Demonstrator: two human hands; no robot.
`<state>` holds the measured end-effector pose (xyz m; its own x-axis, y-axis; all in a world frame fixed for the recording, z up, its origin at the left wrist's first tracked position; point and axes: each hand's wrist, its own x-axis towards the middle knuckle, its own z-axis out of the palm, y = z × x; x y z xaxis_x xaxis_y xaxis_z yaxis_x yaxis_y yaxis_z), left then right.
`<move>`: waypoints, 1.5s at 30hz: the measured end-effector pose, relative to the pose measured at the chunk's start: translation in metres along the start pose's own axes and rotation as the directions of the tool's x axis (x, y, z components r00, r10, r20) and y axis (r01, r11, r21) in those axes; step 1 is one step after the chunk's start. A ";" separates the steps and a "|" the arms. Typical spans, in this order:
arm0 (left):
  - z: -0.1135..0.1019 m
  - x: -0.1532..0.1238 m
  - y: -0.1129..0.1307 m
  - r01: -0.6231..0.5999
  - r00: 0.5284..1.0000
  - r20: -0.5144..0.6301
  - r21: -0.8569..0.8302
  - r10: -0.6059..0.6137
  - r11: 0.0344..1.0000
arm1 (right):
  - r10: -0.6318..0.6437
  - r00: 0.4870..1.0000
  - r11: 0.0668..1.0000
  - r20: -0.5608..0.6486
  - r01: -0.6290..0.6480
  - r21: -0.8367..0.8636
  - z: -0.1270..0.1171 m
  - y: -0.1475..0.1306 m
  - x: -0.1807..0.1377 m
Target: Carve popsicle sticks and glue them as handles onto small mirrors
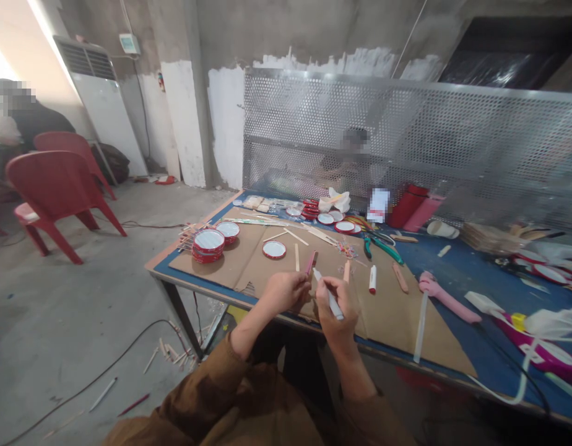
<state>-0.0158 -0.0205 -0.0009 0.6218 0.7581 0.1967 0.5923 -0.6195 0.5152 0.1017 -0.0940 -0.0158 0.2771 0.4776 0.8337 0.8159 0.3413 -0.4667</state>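
Note:
My left hand (286,291) grips a thin pink stick (310,262) near the table's front edge. Right beside it, my right hand (336,303) holds a white marker (329,295) whose tip points at the stick. Both hands hover over a brown cardboard sheet (388,310) on the blue table (457,272). A second white marker with a red cap (372,279) lies just right of my hands. Round red-rimmed lids (208,243) are stacked at the left, and one single lid (273,249) lies ahead of my left hand.
Green-handled pliers (383,246), wooden sticks (296,238), a pink glue gun (446,298) and a white cable (509,396) lie on the table. A perforated metal screen (407,136) stands behind it. Red plastic chairs (54,192) stand at left. Sticks litter the floor.

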 end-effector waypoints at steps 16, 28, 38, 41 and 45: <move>0.002 0.000 -0.002 -0.018 1.000 -0.004 -0.007 0.018 1.000 | 0.014 1.000 1.000 -0.026 -0.014 0.016 0.000 0.001 -0.002; -0.001 -0.001 0.002 0.010 1.000 0.009 0.000 -0.010 1.000 | 0.012 1.000 1.000 0.000 -0.012 -0.007 0.000 0.001 -0.001; -0.003 -0.002 0.002 -0.004 1.000 0.007 -0.011 0.004 1.000 | -0.018 1.000 0.999 -0.016 0.018 -0.028 0.000 0.000 -0.001; -0.004 -0.002 0.003 0.004 1.000 0.014 -0.017 -0.004 1.000 | -0.023 1.000 0.999 0.006 0.023 -0.036 0.000 0.001 -0.001; -0.003 -0.002 0.002 0.005 1.000 0.014 -0.015 -0.005 1.000 | -0.040 0.999 0.999 0.015 0.040 -0.026 0.000 0.001 -0.001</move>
<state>-0.0170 -0.0230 0.0021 0.6257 0.7584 0.1826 0.5879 -0.6123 0.5287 0.1022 -0.0943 -0.0167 0.2367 0.4756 0.8472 0.8393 0.3391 -0.4249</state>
